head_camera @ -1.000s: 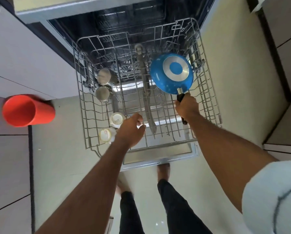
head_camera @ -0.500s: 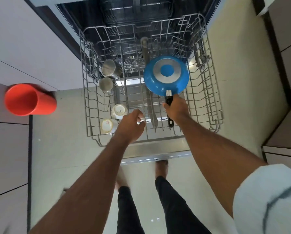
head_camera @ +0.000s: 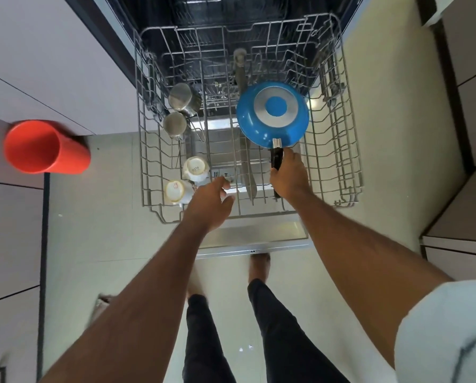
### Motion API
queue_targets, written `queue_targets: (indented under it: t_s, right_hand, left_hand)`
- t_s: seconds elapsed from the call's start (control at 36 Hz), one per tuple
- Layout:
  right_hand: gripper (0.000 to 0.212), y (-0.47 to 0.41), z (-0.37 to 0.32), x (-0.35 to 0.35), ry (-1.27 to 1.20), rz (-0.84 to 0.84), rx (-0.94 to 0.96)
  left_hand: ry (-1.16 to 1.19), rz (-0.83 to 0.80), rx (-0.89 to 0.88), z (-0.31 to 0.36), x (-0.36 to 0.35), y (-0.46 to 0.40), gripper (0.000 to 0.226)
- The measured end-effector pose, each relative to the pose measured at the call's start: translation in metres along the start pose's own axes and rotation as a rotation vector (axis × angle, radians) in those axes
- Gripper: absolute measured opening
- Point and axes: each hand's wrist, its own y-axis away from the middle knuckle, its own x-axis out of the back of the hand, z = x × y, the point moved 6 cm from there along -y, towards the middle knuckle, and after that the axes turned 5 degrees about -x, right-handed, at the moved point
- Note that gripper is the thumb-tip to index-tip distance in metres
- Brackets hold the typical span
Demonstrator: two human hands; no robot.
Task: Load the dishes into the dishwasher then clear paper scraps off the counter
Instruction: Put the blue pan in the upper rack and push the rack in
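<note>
The right hand (head_camera: 288,176) is gripping the black handle (head_camera: 276,158) of a blue frying pan (head_camera: 272,114), its grip wrapped tight around the handle, and is holding the pan upside down over the pulled-out dishwasher rack (head_camera: 350,150), just beyond the grip; the base is facing up, likely so that water can drain off once the pan is resting on the wires. Whether the pan's rim is already touching the rack cannot be told from above. The left hand (head_camera: 209,205) is hovering at the rack's near edge, its grip loose and holding nothing, fingers relaxed, perhaps ready to steady the rack. Just beyond that hand two white mugs (head_camera: 187,179) are sitting mouth down, and farther beyond them two steel cups (head_camera: 178,109) are lying tilted. A long knife (head_camera: 246,156) is lying along the rack just left of the right grip, its upper part partly hidden behind the pan. A red cup (head_camera: 44,146) is showing far to the left, blurred. The bench and its paper scraps are outside the view.
</note>
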Motion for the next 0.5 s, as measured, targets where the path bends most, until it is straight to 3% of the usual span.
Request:
queue_targets:
  t_s: [0.17,0.36,0.5]
  right_hand:
    - [0.057,0.044,-0.007,-0.009,0.064,0.074,0.240]
    - [0.020,0.103,0.001,-0.020,0.028,0.137,0.482]
    - [0.026,0.129,0.013,-0.021,0.122,0.185,0.532]
  left_hand:
    - [-0.037,-0.040,0.015,-0.004,-0.007,0.010,0.021]
    - [-0.129,-0.079,0.012,-0.011,-0.018,0.032,0.024]
    - [-0.351,-0.125,-0.074,-0.009,-0.030,0.046,0.035]
